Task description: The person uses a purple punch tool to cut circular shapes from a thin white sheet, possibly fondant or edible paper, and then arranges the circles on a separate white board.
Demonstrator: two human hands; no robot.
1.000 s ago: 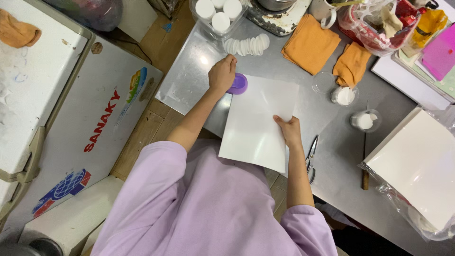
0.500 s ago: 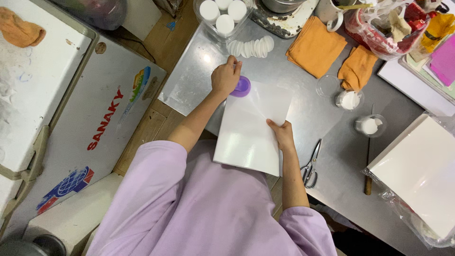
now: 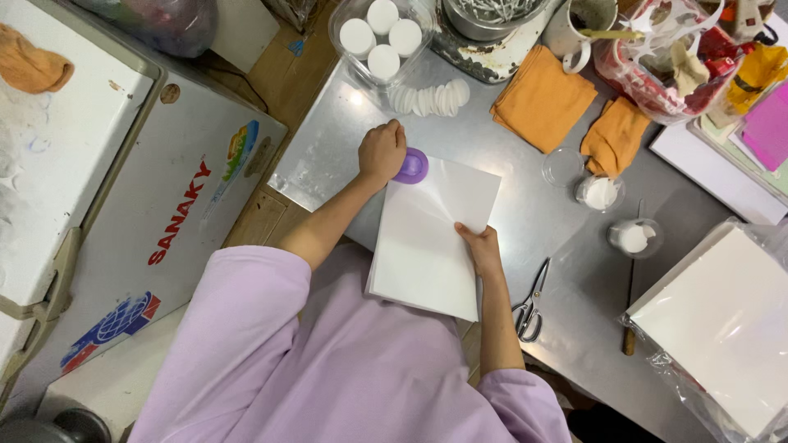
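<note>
A stack of white paper sheets (image 3: 431, 238) lies on the steel table (image 3: 328, 156) in front of me. My left hand (image 3: 382, 152) is closed on a round purple tool (image 3: 413, 166) that rests at the paper's top left corner. My right hand (image 3: 482, 248) lies flat on the paper's right edge, fingers spread, holding it down. Just beyond the purple tool, a row of white paper discs (image 3: 428, 98) lies fanned on the table.
A clear tub of white round lids (image 3: 382, 33) stands at the back. Orange cloths (image 3: 543, 98), small glass cups (image 3: 632, 236), scissors (image 3: 532, 302), a wooden-handled tool (image 3: 630, 308) and a bagged paper ream (image 3: 726, 328) lie to the right. A white chest freezer (image 3: 123, 205) stands left.
The paper stack and both hands stay together; the view has shifted slightly. My right hand has slid a little along the paper's right edge, and the left stays on the purple tool.
</note>
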